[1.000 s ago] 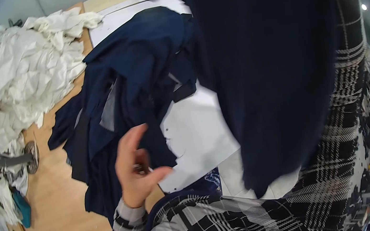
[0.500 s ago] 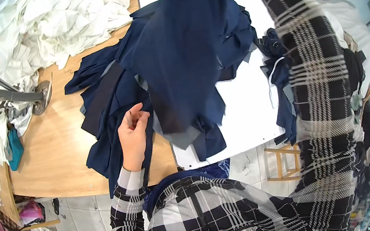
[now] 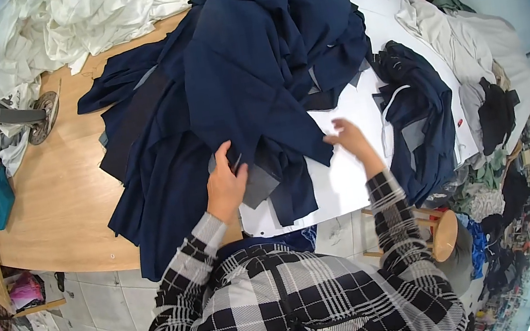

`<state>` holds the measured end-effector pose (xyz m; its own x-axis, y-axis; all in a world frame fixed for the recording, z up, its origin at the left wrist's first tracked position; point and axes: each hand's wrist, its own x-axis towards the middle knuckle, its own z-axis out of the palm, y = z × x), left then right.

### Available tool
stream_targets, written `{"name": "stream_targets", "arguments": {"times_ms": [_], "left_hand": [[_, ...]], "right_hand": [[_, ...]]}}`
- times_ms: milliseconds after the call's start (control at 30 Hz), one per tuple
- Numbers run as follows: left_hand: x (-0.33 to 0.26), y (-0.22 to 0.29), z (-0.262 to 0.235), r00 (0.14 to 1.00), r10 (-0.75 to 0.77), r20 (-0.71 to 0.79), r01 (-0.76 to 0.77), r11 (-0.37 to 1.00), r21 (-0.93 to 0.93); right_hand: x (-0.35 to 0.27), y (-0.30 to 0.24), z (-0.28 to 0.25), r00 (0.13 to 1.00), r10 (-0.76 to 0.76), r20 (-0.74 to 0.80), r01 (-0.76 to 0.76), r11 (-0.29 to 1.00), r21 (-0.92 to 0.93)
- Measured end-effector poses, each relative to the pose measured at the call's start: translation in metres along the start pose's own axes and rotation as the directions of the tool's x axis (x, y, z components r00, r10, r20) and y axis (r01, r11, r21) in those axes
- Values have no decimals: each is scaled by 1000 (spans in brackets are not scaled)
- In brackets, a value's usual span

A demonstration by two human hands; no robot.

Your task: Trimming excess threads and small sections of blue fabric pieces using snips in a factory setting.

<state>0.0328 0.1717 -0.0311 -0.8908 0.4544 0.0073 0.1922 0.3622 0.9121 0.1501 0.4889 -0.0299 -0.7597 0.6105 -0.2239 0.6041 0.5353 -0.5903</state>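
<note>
A heap of navy cloth pieces covers the middle of the table, its near flaps hanging over the front edge. My left hand is at the near side of the heap, beside a grey patch of cloth. Its fingers are curled, with a thin dark sliver between thumb and forefinger, too small to name. Just right of a navy flap's pointed corner is my right hand. Its fingers are apart and somewhat bent, the tips close to the cloth edge; whether they touch it is unclear.
White cloth is piled at the far left. A grey lamp-like arm with a round base stands at the left. Another navy bundle lies right, with pale cloth beyond. A wooden stool stands below the table's right side.
My right hand has come down from the far top right to the near side of the heap. The lifted navy cloth now lies spread on the heap. My left hand has moved right.
</note>
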Motion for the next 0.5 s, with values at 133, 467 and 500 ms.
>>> {"name": "stream_targets", "arguments": {"times_ms": [133,467,500], "left_hand": [[26,14,-10,988,-25,-152,-40,913,-407],[-2,20,-75,972,-83,-221,14,954,-299],[-12,32,-69,991,-120,55,130,957,-260]], "right_hand": [[-27,24,36,981,65,-183,-49,995,87],[-121,-94,75,927,-104,-359,324,705,631],[-128,-111,79,888,-215,-407,419,744,521]]}}
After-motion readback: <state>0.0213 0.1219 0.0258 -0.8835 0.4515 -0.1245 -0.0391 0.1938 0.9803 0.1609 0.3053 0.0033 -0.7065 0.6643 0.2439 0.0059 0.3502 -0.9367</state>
